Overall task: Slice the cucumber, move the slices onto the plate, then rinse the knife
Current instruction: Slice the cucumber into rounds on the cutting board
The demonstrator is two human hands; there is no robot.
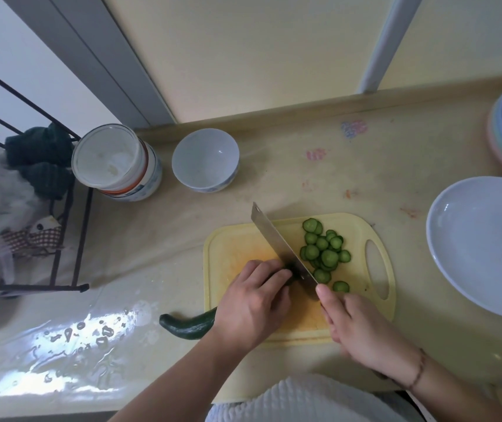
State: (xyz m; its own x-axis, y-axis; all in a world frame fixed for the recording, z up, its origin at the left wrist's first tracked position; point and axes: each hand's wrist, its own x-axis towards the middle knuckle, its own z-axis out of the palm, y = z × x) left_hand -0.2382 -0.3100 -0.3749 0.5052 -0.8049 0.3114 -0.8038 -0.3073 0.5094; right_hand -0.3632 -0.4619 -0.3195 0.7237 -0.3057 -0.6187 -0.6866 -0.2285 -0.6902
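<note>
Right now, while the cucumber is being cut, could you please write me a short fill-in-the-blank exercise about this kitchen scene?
1. The right hand holds the ____, whose blade crosses the yellow cutting board.
2. The left hand presses down the ____.
3. The cut slices lie on the board, to the ____ of the blade.
4. The plate right of the board holds ____ slices.

Missing words: knife; cucumber; right; no

The left hand hides the cucumber's middle; the right hand hides the knife's handle.
</note>
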